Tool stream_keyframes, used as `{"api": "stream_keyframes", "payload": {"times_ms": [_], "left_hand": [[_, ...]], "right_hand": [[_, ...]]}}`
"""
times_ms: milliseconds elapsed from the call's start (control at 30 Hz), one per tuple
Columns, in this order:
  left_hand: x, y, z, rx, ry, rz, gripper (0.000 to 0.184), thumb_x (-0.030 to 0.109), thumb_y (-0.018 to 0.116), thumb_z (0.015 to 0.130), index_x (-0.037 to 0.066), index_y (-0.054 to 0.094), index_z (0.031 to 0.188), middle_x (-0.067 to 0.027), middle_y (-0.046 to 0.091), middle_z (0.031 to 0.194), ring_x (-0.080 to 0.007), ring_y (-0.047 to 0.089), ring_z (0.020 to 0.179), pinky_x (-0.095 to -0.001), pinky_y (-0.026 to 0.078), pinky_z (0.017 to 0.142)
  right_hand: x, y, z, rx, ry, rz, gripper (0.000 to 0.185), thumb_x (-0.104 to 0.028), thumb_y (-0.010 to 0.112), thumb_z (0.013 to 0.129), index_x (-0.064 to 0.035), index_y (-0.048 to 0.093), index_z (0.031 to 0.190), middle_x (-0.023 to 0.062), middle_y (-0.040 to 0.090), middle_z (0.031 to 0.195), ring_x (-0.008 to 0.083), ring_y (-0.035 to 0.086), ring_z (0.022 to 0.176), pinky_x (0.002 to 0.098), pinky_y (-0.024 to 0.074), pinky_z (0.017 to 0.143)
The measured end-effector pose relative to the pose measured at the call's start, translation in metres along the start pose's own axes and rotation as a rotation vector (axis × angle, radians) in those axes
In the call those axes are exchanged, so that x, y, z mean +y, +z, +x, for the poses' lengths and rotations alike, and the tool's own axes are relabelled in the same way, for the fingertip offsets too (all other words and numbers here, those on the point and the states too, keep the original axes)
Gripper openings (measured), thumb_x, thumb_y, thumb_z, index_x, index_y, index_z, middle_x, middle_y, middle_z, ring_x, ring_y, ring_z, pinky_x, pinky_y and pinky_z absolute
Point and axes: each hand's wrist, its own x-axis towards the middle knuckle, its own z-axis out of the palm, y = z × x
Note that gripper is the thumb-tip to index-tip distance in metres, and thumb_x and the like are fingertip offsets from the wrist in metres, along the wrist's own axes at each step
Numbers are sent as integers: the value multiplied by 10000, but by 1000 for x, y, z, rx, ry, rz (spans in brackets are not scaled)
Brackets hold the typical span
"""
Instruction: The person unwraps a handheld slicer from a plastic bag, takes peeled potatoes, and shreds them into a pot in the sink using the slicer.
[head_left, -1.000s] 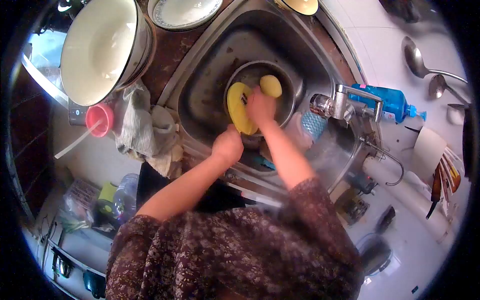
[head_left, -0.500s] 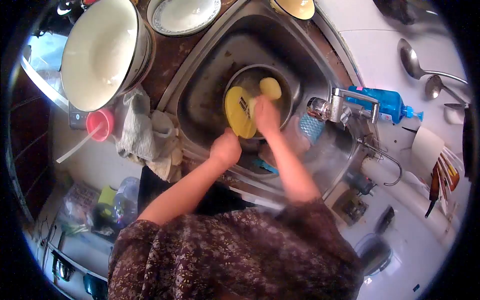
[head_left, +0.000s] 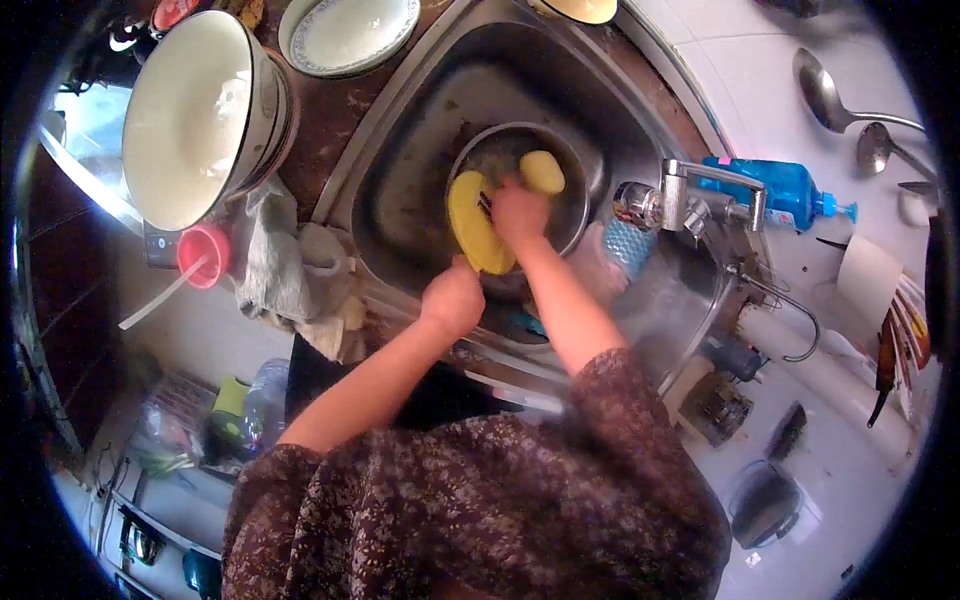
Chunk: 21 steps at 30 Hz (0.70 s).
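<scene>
A yellow oval grater (head_left: 475,230) with a dark slotted patch in its middle leans inside a round metal basin (head_left: 583,222) in the sink. My left hand (head_left: 453,300) is closed around its lower end. My right hand (head_left: 520,212) is closed against the grater's face, its fingers partly covering the slots. A pale yellow piece, likely peeled potato, showed in those fingers earlier; it is now hidden beneath them. Close above that hand, a peeled potato (head_left: 542,172) rests in the basin.
A faucet (head_left: 680,205) reaches over the sink's right side, near a blue soap bottle (head_left: 765,195). Stacked bowls (head_left: 190,120) and a pink cup (head_left: 204,255) stand left. Cloths (head_left: 275,250) hang at the left rim. Ladles (head_left: 822,90) lie at right.
My right hand has slid up and slightly left along the grater, covering more of its slots. My left hand keeps its grip. The whole view has shifted slightly.
</scene>
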Motion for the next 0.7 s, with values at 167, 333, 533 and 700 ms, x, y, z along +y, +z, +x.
{"api": "stream_keyframes", "payload": {"times_ms": [167,333,533,700], "left_hand": [[1,-3,-8,-4,33,21,173,91,432,785,-38,406,896,-240,573,778,-364,572,768,-434,461,671],[1,-18,-13,51,59,-42,173,110,410,804,-42,409,886,-251,566,775,-383,559,763,-449,450,675],[-1,-12,-7,95,93,-159,197,165,430,820,-26,449,861,-245,568,776,-402,544,771,-468,433,672],[4,-26,-7,-42,24,-406,290,272,424,845,-10,489,833,-165,553,665,-280,558,564,-386,444,526]], "right_hand": [[9,-1,11,-43,48,-20,226,-190,429,770,-74,529,937,136,590,906,325,582,702,424,467,607],[17,-16,11,-62,241,471,272,-244,391,816,-75,551,957,133,572,932,264,562,822,335,450,635],[43,-49,-37,-171,600,1499,305,-339,401,858,-81,533,949,49,527,759,126,475,658,265,376,564],[64,-55,-77,-217,564,2171,340,-403,396,857,-108,530,960,25,462,655,134,421,607,273,357,593]]}}
